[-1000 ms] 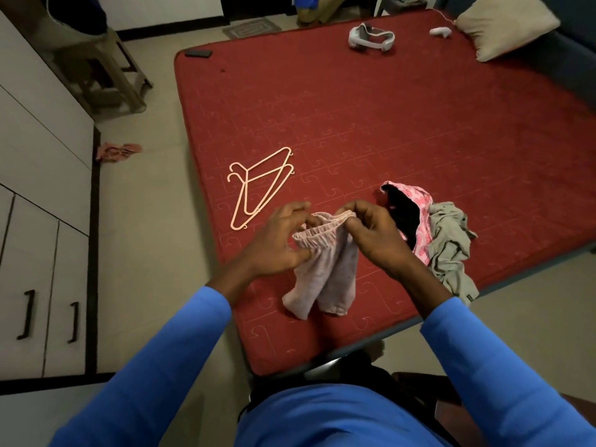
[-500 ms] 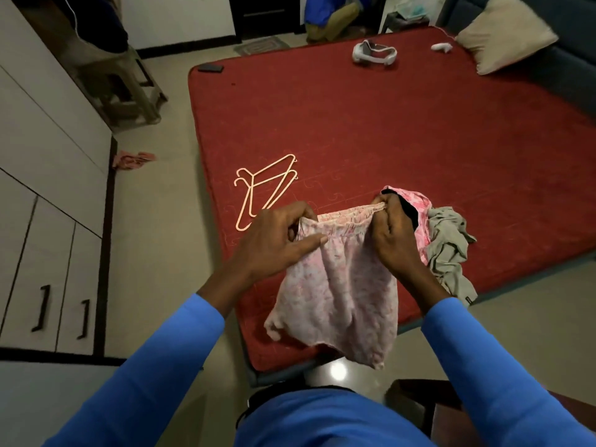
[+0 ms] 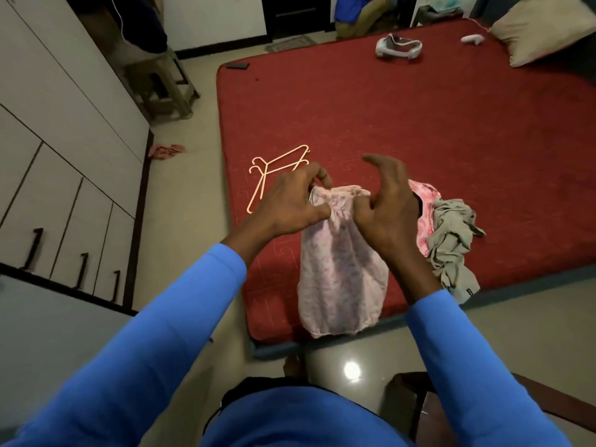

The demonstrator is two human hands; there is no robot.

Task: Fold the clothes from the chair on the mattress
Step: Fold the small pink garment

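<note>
- Hands: the left hand point(image 3: 290, 204) grips one end of the gathered waistband, its fingers curled round the cloth. The right hand point(image 3: 387, 214) lies against the other end in a loose claw with its upper fingers lifted, and whether it pinches the band cannot be told.
- Red quilted mattress point(image 3: 419, 124): this is the folding surface, and the work goes on at its near corner.
- Pale pink printed cotton garment point(image 3: 342, 269): it hangs by its waistband from the hands. Its body drapes down over the mattress's near edge and is not yet laid flat.
- Crumpled grey-green garment point(image 3: 451, 243) and bright pink-and-black garment point(image 3: 425, 201): these lie unfolded just to the right, touching each other.
- Two peach plastic hangers point(image 3: 277, 169): they rest on the mattress beyond the left hand.
- Step in hand (judged): the garment is being opened and squared before its first fold.
- Next move (judged): both waistband ends need a firm hold. The cloth then needs spreading flat on the mattress, clear of the edge.
</note>
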